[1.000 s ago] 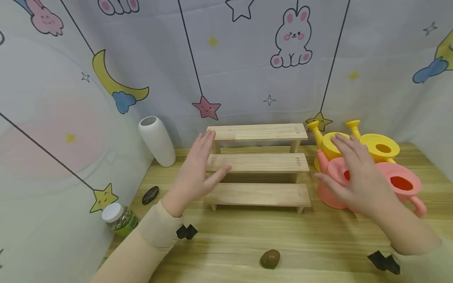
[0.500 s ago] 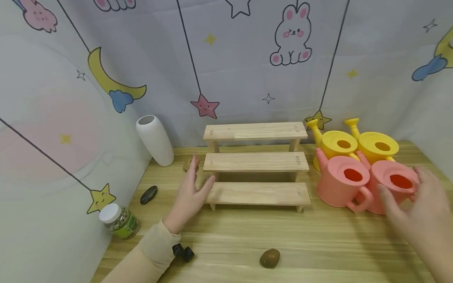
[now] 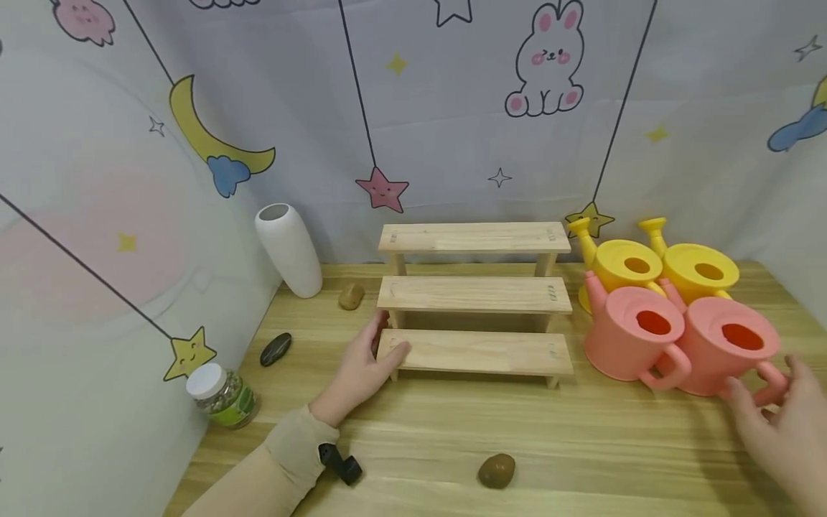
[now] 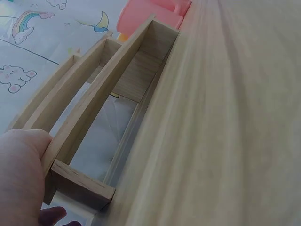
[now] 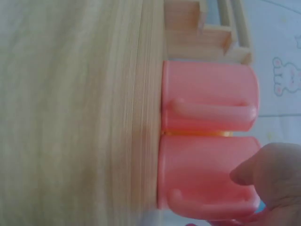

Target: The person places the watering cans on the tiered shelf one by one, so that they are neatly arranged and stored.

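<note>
My left hand [image 3: 355,373] grips the left end of the three-step wooden stand [image 3: 478,352], its thumb over the lowest board and its fingers at the outer side. In the left wrist view the thumb [image 4: 33,141] lies against the board edge. My right hand [image 3: 785,424] is at the handle of the front right pink watering can [image 3: 704,359], thumb on one side and fingers on the other. In the right wrist view the thumb [image 5: 247,172] overlaps that can's body, and the fingers are mostly hidden. Another pink watering can [image 3: 617,345] stands just left of it.
Two yellow watering cans [image 3: 623,257] stand behind the pink ones. A white vase [image 3: 291,251] is at the back left, with a brown stone [image 3: 351,296] beside it. Further forward are a black stone [image 3: 276,350] and a lidded jar [image 3: 222,395]. Another brown stone [image 3: 497,471] lies in front.
Both hands have come down from above the table. The left has reached the stand's lowest board; the right has moved right and down to the pink can's handle.
</note>
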